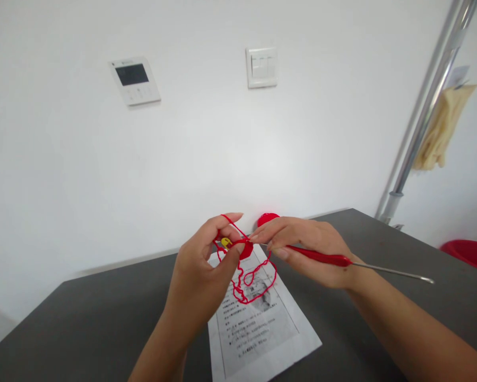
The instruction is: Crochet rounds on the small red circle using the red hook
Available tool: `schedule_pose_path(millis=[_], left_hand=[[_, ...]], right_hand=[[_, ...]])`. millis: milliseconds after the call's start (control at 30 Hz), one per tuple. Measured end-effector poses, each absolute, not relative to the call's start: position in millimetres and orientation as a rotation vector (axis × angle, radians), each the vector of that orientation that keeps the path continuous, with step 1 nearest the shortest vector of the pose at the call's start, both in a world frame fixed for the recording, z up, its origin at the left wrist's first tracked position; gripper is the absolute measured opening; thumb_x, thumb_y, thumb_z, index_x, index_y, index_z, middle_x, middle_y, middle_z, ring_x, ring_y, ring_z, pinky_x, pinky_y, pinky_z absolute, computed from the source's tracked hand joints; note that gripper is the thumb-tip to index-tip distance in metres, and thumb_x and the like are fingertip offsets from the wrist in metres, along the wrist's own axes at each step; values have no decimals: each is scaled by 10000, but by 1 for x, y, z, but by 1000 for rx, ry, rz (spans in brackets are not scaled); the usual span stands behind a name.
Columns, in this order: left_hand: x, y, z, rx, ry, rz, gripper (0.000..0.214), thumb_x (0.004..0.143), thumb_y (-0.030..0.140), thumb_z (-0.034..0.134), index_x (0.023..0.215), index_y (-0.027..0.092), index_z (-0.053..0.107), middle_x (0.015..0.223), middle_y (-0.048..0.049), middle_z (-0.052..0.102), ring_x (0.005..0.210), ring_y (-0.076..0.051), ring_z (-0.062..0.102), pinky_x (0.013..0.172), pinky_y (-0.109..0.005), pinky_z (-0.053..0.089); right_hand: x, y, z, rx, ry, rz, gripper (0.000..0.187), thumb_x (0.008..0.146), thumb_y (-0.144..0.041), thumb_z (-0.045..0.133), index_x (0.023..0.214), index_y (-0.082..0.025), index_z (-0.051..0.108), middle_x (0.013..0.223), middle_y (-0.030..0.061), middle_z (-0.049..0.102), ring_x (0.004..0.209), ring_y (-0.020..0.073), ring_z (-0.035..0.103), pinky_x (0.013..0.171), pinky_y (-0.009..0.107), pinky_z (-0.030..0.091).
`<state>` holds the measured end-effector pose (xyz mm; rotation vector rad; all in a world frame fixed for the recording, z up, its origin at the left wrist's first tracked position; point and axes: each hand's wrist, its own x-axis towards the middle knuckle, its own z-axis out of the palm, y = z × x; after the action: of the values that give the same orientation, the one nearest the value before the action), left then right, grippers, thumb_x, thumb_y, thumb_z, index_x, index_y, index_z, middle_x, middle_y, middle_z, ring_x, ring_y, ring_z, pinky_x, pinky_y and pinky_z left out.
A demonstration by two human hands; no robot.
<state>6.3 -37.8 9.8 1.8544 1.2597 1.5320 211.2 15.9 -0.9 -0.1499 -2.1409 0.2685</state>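
Observation:
My left hand [206, 260] pinches a small red crochet piece [246, 250] between thumb and fingers. Red yarn [235, 225] runs over its raised index finger to the work. Beside the piece, a yellow stitch marker [226, 243] shows near the left fingers. My right hand [310, 246] is closed around the red handle of a crochet hook [321, 256]. One metal end points at the crochet piece, while the other hooked end sticks out past the wrist. The tip at the stitches is too small to make out. Loose loops of red yarn [276, 273] hang below both hands.
A printed sheet of paper [262, 339] lies on the dark grey table [114, 318] under the hands. Behind the right hand is a red yarn ball [267, 218], close to the white wall. A metal pole [425, 116] and a red rounded object [467, 252] are at the right.

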Motion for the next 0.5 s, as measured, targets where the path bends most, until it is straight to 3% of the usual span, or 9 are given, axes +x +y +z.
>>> schedule_pose_path(millis=[200,500], left_hand=[[2,-33,15,1483,966,1455,341,766,157,765,1096,197,688,736,42,648,674,-92,594,654,-208,486],[-3,-30,17,1377,813,1408,334,720,122,786,1042,167,710,696,28,663,625,-83,580,617,-199,475]], right_hand=[[204,17,-6,-67,-1925,580,108,974,-206,591,914,-197,680,1021,89,774,946,172,739,800,307,608],[195,13,-10,-11,-1823,642,106,974,-246,611,963,-211,711,1032,82,782,943,169,747,800,304,616]])
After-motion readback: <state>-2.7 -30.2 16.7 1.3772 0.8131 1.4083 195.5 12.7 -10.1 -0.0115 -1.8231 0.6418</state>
